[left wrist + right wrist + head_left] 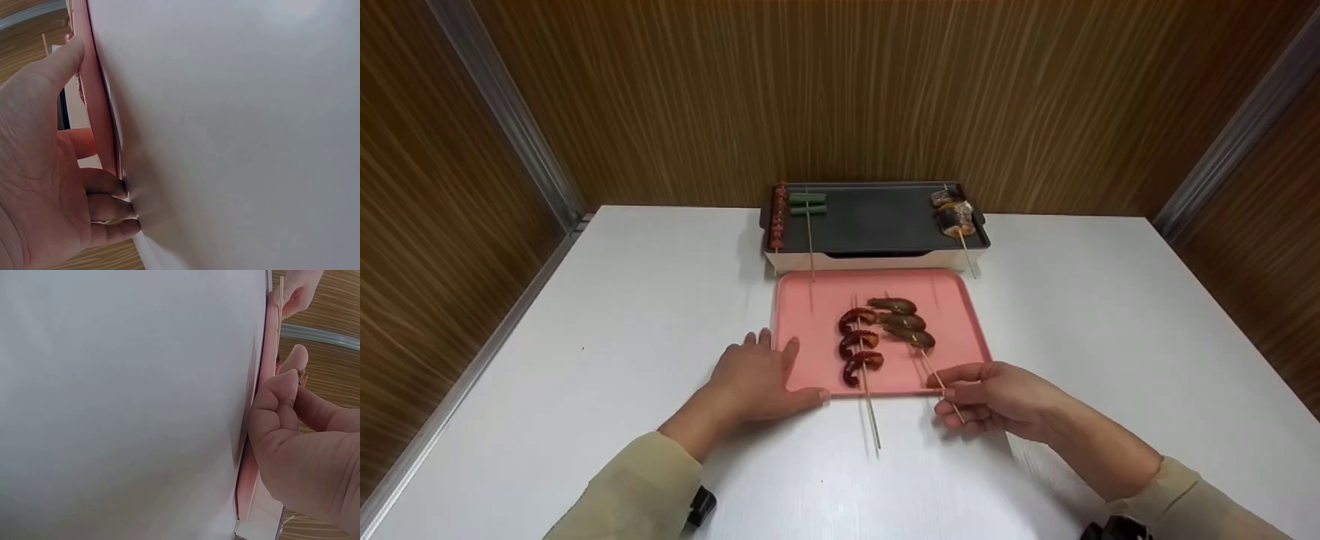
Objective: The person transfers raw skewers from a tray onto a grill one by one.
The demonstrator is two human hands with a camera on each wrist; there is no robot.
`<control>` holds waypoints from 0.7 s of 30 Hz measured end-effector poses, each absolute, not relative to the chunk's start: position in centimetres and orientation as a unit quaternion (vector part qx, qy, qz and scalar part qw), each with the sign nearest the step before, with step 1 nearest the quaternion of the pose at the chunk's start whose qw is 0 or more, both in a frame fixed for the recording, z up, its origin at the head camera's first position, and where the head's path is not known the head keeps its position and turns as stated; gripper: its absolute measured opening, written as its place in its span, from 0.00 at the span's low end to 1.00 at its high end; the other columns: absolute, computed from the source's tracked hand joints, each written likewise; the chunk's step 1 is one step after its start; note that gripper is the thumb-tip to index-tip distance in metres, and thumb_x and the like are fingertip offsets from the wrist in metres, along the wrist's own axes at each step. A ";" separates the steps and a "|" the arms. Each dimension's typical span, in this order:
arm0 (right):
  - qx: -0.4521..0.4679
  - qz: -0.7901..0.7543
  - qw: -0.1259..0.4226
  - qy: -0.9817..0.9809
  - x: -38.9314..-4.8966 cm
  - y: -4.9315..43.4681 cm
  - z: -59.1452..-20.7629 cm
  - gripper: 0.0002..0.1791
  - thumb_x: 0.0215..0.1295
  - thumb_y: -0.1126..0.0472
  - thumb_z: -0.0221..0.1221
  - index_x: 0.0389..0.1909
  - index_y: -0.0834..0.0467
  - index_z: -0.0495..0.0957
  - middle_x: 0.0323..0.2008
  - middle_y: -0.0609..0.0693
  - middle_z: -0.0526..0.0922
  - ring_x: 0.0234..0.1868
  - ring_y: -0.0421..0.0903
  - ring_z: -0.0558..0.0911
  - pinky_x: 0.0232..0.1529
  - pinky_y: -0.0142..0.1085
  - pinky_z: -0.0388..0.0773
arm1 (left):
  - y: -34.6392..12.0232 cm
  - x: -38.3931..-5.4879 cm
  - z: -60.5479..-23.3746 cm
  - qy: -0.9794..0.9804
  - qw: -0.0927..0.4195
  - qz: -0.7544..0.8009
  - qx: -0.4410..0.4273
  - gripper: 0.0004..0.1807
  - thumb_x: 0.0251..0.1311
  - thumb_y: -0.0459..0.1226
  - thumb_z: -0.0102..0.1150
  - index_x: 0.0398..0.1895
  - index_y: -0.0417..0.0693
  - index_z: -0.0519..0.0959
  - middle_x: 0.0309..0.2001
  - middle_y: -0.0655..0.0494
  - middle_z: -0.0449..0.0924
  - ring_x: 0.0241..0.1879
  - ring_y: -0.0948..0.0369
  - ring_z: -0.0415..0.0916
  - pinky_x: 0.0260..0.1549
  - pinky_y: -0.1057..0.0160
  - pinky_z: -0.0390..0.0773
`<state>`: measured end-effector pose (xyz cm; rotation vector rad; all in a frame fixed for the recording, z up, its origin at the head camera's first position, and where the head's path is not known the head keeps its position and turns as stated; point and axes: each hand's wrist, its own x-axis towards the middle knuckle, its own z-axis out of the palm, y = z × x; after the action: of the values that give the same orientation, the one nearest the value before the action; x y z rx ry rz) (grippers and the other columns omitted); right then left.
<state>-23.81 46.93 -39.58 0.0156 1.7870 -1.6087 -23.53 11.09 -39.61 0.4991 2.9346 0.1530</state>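
Note:
A pink tray [814,330] holds two skewers. One carries several dark red curled pieces [860,341] that look like octopus tentacles; its stick [871,416] juts past the near rim. To its right lies a skewer of greenish-brown, shrimp-like pieces [907,322]. My right hand [997,397] pinches the lower stick of this one between thumb and fingers, over the tray's near right corner; the right wrist view [306,444] shows the pinch from below. At the near left corner my left hand [757,379] rests against the tray, fingers spread, its thumb on the near rim.
Behind the tray stands a grill with a dark plate [877,217] and pale base. On it lie a red skewer [778,217] and a green skewer [808,204] at left, and a skewer of browned chunks [955,216] at right. Wood-grain panels [855,90] enclose the white table [660,300].

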 end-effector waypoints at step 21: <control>-0.002 -0.648 0.332 0.686 -23.1 47.1 -39.1 0.27 0.81 0.63 0.57 0.74 0.70 0.70 0.42 0.55 0.91 0.38 0.44 0.90 0.39 0.33 0.80 | 11.1 -23.6 -39.8 0.981 0.078 0.052 0.169 0.56 0.65 0.74 0.50 0.79 0.40 0.67 0.71 0.20 0.66 0.70 0.27 0.65 0.65 0.32 0.70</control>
<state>-23.08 47.13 -39.14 -0.0041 1.7924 -1.6926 -23.62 11.12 -39.76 0.5065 2.9383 0.1554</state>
